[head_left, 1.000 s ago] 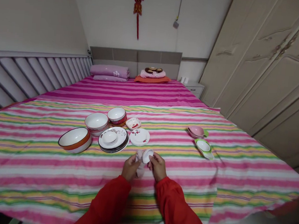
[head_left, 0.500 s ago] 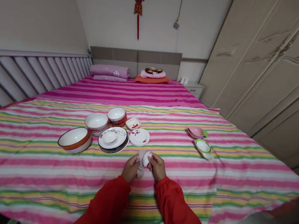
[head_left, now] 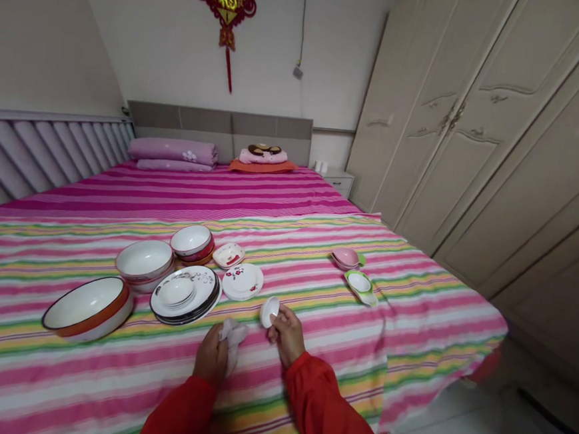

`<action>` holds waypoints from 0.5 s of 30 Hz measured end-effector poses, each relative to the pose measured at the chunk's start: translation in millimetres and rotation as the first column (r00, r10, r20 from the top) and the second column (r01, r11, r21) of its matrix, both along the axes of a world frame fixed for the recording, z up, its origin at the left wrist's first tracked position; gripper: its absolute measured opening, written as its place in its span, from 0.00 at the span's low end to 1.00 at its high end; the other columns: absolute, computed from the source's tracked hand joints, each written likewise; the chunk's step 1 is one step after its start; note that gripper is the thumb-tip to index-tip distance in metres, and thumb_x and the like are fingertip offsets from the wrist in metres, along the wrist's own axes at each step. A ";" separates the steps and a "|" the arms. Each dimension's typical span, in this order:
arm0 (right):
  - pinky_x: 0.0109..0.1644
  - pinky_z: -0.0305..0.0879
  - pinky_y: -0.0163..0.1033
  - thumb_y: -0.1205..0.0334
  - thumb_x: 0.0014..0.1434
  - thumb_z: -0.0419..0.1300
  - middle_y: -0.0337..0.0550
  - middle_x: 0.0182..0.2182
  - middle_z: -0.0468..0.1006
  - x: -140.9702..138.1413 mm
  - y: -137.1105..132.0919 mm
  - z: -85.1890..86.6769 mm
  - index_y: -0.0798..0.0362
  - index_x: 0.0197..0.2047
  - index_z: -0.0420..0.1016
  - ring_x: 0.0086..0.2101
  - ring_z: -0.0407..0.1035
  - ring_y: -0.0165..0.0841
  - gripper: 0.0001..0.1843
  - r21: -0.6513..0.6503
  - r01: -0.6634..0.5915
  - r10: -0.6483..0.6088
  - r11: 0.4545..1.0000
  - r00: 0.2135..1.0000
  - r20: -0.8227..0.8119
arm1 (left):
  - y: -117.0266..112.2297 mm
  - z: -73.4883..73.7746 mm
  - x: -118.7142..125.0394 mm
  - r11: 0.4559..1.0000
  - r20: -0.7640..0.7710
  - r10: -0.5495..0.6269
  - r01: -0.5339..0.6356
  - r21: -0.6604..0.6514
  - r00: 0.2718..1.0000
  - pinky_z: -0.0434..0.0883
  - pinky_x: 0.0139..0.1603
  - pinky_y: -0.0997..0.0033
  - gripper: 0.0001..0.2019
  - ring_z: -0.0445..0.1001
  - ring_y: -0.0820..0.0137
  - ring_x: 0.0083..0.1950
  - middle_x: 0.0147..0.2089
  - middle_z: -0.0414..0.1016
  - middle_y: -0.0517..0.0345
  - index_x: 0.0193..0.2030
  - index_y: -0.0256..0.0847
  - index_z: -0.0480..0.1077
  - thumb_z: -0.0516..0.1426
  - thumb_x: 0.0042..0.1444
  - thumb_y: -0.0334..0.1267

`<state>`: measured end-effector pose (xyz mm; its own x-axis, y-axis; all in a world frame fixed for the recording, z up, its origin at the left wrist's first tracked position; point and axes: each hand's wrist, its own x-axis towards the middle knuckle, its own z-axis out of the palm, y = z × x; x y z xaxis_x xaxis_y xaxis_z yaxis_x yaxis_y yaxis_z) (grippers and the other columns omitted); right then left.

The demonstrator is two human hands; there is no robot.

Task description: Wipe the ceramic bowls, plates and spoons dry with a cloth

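Note:
A small white bowl point(head_left: 269, 311) is pinched by its edge in my right hand point(head_left: 287, 336), tilted with its hollow side facing left. In my left hand point(head_left: 212, 357) is a bunched pale cloth point(head_left: 232, 341), apart from the bowl. Just beyond my left hand lies a stack of dark-rimmed plates point(head_left: 198, 289), with small white dishes point(head_left: 176, 292) piled on top. Beside that stack are flowered white plates point(head_left: 243, 281) and a squarish small dish point(head_left: 229, 255).
At left stand a large orange-banded bowl point(head_left: 89, 308), stacked white bowls point(head_left: 144, 262) and red-sided bowls point(head_left: 192, 243). To the right lie a pink bowl point(head_left: 345, 257) and a green-edged dish point(head_left: 360, 283). A striped sheet point(head_left: 155, 400) covers the bed; a wardrobe point(head_left: 456, 136) stands at right.
My hands have moved apart: the white bowl is now away from the cloth, held by my right hand alone. The view has turned to the right.

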<state>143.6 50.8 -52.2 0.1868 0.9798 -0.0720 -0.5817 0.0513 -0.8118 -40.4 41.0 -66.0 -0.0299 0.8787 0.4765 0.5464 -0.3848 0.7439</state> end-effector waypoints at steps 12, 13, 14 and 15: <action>0.15 0.60 0.31 0.67 0.46 0.61 0.30 0.12 0.66 180.1 29.6 57.1 0.59 0.41 0.67 0.14 0.63 0.28 0.17 -0.105 0.645 -0.431 0.757 0.614 0.662 | 2.5 -9.9 -2.8 0.988 -0.188 0.042 -0.012 0.154 0.981 0.73 0.41 0.66 0.15 0.75 0.65 0.40 0.38 0.77 0.51 0.40 0.38 0.69 0.45 0.51 0.33; 0.16 0.62 0.32 0.67 0.48 0.61 0.31 0.13 0.67 193.7 31.1 60.6 0.60 0.43 0.67 0.15 0.64 0.29 0.17 -0.110 0.666 -0.422 0.738 0.582 0.695 | 2.5 -10.2 -2.6 0.987 -0.190 0.039 -0.008 0.162 0.981 0.73 0.42 0.66 0.15 0.75 0.65 0.41 0.39 0.77 0.51 0.40 0.38 0.69 0.45 0.51 0.33; 0.18 0.64 0.33 0.67 0.50 0.61 0.33 0.16 0.69 205.0 32.2 63.0 0.61 0.43 0.67 0.17 0.66 0.29 0.16 -0.118 0.683 -0.407 0.721 0.554 0.726 | 2.4 -10.0 -2.3 0.986 -0.190 0.035 -0.003 0.169 0.981 0.73 0.42 0.67 0.15 0.75 0.65 0.41 0.39 0.77 0.52 0.41 0.38 0.69 0.44 0.52 0.33; 0.22 0.67 0.35 0.66 0.52 0.61 0.37 0.21 0.72 213.8 33.1 64.2 0.61 0.44 0.67 0.20 0.68 0.30 0.15 -0.120 0.701 -0.391 0.704 0.522 0.758 | 2.3 -9.4 -1.9 0.985 -0.190 0.032 0.002 0.175 0.981 0.73 0.42 0.67 0.15 0.75 0.65 0.41 0.39 0.77 0.52 0.40 0.38 0.69 0.44 0.52 0.33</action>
